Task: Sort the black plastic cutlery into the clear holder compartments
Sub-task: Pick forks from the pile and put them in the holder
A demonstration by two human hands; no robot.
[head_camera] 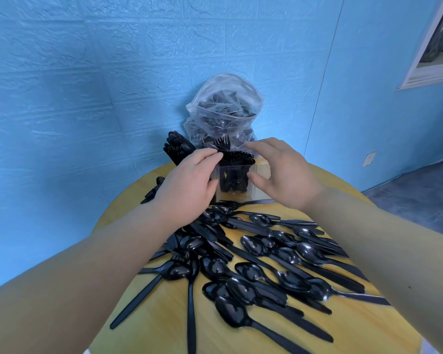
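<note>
Holder: we see a clear holder [237, 180] standing at the far side of the round wooden table [149, 325], black handles visible through its front wall
Standing cutlery: forks [221, 144] and other black pieces rise above its rim
Left hand [187, 185]: we find it against the holder's left side, fingertips on the cutlery heads at the rim
Right hand [281, 172]: fingers spread and relaxed, hovering by the holder's right side, thumb close to the front wall
Loose pile: black spoons [253, 246] and knives lie scattered over the near table
Behind: a clear plastic bag [224, 108] of more black cutlery stands against the blue wall [74, 72]
</note>
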